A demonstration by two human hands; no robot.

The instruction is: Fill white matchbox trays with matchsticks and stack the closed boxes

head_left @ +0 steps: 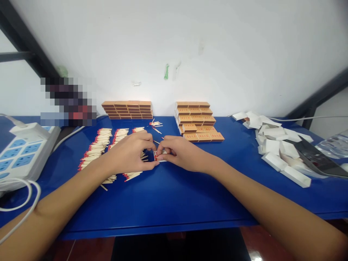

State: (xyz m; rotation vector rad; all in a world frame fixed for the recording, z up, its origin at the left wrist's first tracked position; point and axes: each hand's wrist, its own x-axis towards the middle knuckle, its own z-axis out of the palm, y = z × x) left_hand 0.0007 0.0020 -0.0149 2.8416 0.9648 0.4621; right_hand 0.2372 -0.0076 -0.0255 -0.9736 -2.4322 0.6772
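Observation:
My left hand (133, 152) and my right hand (179, 152) meet at the middle of a blue table (174, 203). Between their fingertips sits a small white matchbox tray (157, 156) with red-tipped matches in it; both hands pinch it. Rows of loose red-tipped matches (98, 146) lie on the table under and to the left of my left hand. Two stacks of orange matchbox sleeves stand against the wall, one behind my left hand (127, 110) and one behind my right hand (198, 121).
A pile of empty white trays (277, 145) lies at the right, beside a dark phone (315, 157). A white power strip (21, 150) with cables sits at the left edge. A white wall closes the back.

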